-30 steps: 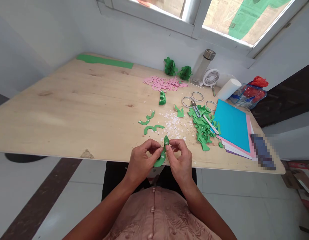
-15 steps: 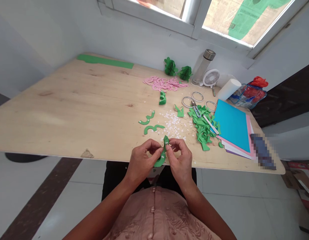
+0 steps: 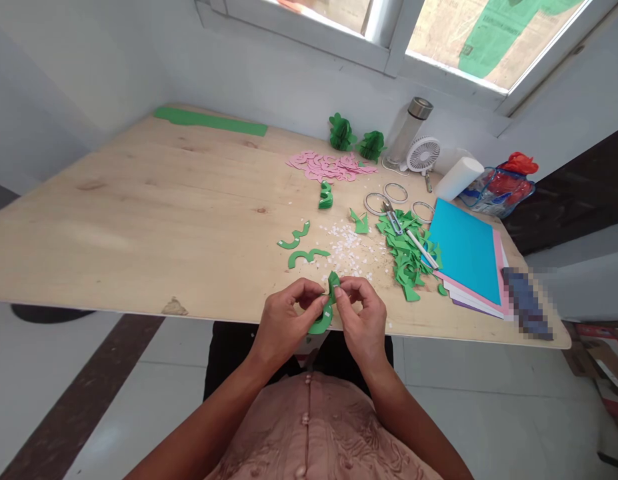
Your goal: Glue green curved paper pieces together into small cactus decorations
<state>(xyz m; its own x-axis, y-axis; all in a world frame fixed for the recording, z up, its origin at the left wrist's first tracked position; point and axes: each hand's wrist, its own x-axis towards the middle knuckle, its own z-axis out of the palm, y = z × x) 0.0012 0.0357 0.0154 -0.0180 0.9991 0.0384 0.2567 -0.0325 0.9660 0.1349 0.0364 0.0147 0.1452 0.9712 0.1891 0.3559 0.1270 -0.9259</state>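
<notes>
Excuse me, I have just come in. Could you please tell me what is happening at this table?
A person is holding a curved green paper piece between the left hand and right hand, at the near edge of the table. Small white patches show on the piece. Just beyond lie two other curved green pieces and scattered white bits. To the right is a heap of green scraps; farther back lies a pile of pink cutouts.

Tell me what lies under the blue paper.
Pink paper, white paper and purple paper stick out beneath the blue paper. Anything it fully covers, and the sheet count, cannot be seen.
</notes>
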